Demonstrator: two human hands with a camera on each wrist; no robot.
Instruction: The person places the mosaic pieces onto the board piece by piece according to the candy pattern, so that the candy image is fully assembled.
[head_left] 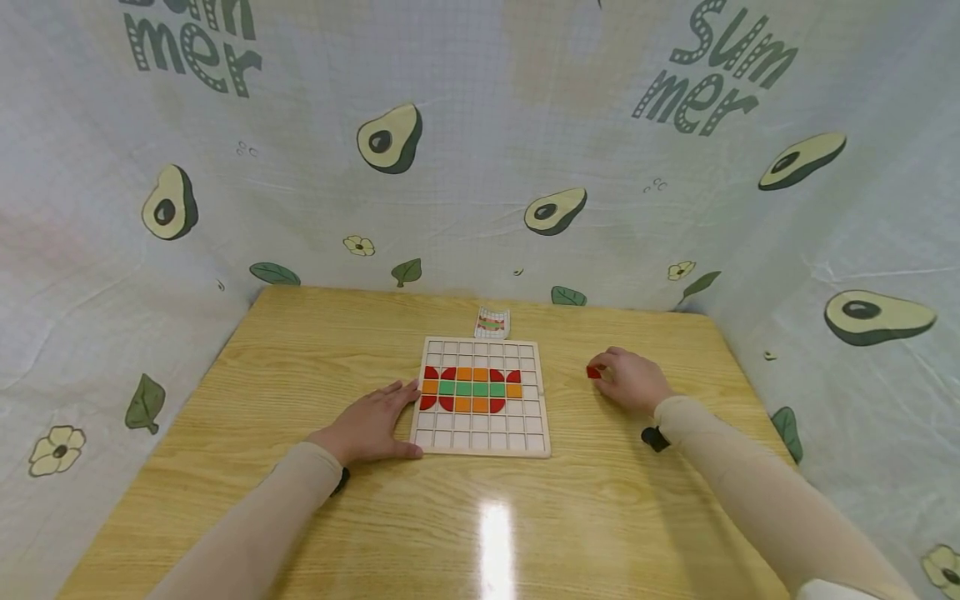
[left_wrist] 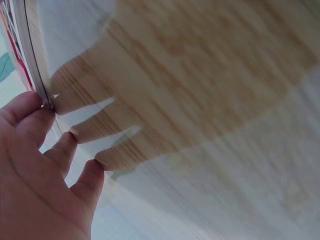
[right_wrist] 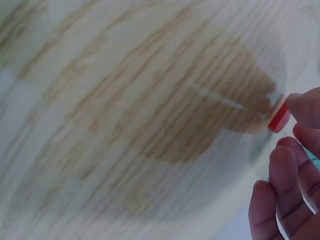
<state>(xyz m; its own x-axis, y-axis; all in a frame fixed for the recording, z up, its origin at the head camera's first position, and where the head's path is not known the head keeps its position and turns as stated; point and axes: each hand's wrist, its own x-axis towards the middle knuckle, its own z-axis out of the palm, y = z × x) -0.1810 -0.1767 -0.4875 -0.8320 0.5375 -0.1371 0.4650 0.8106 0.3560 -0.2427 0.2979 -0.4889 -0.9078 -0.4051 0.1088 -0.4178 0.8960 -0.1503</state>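
A square wooden grid board (head_left: 480, 442) lies on the table in the head view. Red rounded pieces, orange squares and green squares (head_left: 463, 389) fill several cells of its middle rows. My left hand (head_left: 375, 421) rests at the board's left side, fingers spread along the edge and thumb by the near left corner. The left wrist view shows those fingertips (left_wrist: 37, 102) against the board's side. To the right of the board, my right hand (head_left: 632, 379) pinches a small red piece (head_left: 593, 372) between thumb and fingers. Its red face and pale wooden edge (right_wrist: 279, 115) show in the right wrist view.
Behind the board lies a small card (head_left: 492, 322) printed with a coloured grid pattern. The light wooden table (head_left: 337, 342) has a bright reflection near its front. A printed cloth (head_left: 465, 183) hangs behind the table and along both sides.
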